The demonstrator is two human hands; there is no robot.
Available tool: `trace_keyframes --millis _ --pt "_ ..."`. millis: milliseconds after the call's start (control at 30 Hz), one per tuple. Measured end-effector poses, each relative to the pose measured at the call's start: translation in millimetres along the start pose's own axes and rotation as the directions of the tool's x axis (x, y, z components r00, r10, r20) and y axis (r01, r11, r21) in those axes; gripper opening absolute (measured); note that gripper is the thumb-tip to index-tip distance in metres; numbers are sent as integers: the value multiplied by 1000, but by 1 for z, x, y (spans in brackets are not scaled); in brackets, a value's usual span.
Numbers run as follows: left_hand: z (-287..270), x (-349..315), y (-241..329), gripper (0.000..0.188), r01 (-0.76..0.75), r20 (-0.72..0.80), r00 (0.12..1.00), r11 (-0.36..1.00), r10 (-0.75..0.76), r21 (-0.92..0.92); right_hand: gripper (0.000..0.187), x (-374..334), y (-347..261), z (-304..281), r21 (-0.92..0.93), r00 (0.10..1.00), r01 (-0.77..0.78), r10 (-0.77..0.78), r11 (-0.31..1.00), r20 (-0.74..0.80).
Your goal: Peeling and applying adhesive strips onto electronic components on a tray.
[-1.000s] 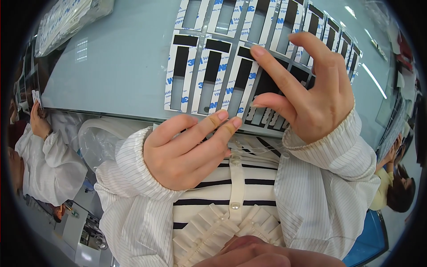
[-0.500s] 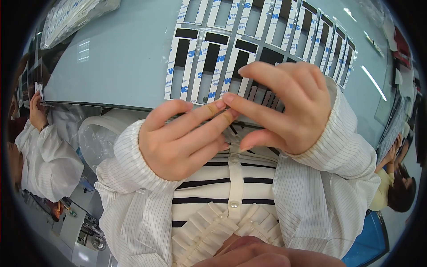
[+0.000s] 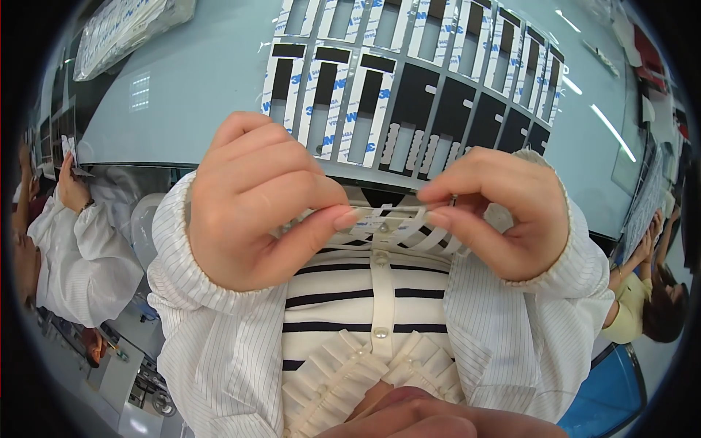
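Above the near edge of the table, my left hand (image 3: 266,201) and my right hand (image 3: 504,212) are both closed in a pinch. Stretched between their fingertips is a thin, pale adhesive strip (image 3: 392,213) with bits of blue print. Several narrow white bands curve below it by my right thumb; where they join is unclear. Beyond my hands, black frames with white-and-blue backing paper (image 3: 363,109) lie in rows. To their right are bare black panels (image 3: 414,91) with scalloped grey strips (image 3: 418,150) at their near ends, the closest ones behind my right fingers.
A clear plastic bag of pale sheets (image 3: 131,33) lies at the table's far left. The glossy grey-blue tabletop (image 3: 190,87) ends just in front of me. A whitish bin (image 3: 146,226) stands below its edge at left. Other people work at both sides, one in a white sleeve (image 3: 84,263).
My fingertips, which met in the middle, have drawn apart into two pinches with the strip between them. The right hand has lowered, uncovering the bare black panels. The view has shifted slightly.
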State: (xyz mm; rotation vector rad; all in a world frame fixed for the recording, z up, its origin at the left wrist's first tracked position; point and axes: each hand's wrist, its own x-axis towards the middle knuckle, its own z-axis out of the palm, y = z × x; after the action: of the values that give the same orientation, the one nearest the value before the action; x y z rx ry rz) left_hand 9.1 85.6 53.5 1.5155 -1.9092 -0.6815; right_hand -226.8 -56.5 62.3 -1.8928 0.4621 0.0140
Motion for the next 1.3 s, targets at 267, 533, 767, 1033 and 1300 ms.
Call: trace_keyframes --millis 267,533,767,1033,1300 --pt "5 2 2 19 11 93 996 966 14 -257 10 -16 5 10 671 965 -253 232 697 122" --pt "32 8 25 27 36 -37 998 907 -57 -419 12 -22 21 19 751 853 -522 246 405 461" --pt "22 18 16 25 22 121 990 766 74 -642 17 -20 30 45 824 950 -311 127 474 286" --pt "15 4 1 15 141 132 989 728 -71 -671 15 -22 18 15 731 972 -189 231 656 44" --pt "13 6 1 14 194 176 979 736 -103 -649 16 -26 19 25 412 994 20 27 911 -107"
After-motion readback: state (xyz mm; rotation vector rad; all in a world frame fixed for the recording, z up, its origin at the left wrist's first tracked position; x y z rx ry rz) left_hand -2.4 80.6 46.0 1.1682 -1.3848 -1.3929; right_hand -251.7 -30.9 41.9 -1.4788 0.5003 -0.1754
